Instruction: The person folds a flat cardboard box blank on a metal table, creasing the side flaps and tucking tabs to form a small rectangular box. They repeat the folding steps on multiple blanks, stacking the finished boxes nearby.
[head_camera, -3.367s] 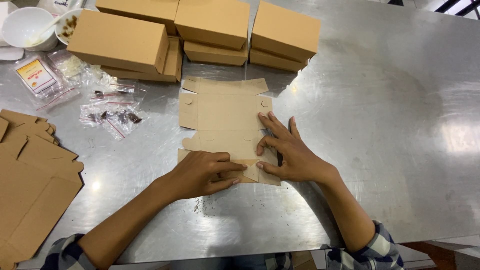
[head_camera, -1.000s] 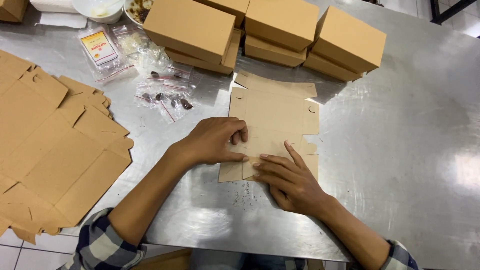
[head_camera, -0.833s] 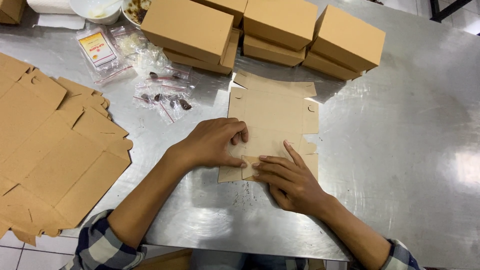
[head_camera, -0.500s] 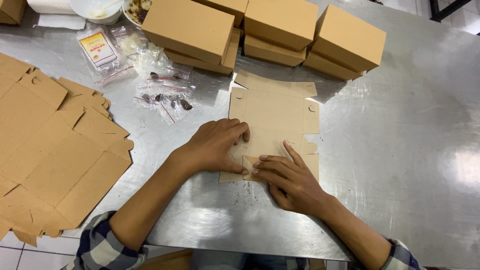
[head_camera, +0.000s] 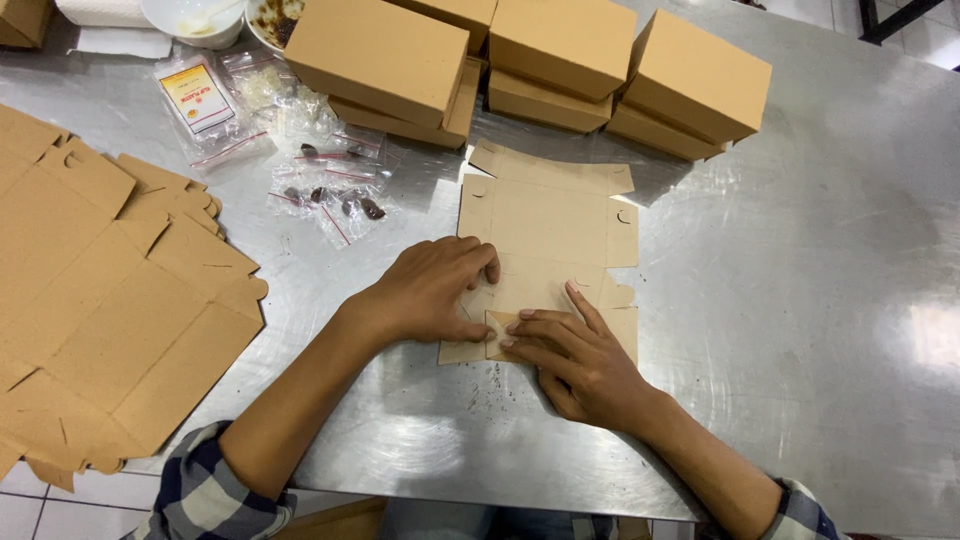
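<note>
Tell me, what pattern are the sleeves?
Plaid, blue and white. The head view shows it best on the left sleeve.

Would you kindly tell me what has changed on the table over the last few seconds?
The left hand and right hand shifted to the near left corner of the flat cardboard sheet and folded a small corner flap up and inward. Both hands kept pressing the sheet. The folded boxes, the pile of flat sheets and the plastic bags stayed put.

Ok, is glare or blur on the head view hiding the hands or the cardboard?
Head view: sharp; glare sits on the steel table at right, away from the flat cardboard blank; left hand and right hand clear, casting soft shadows.
</note>
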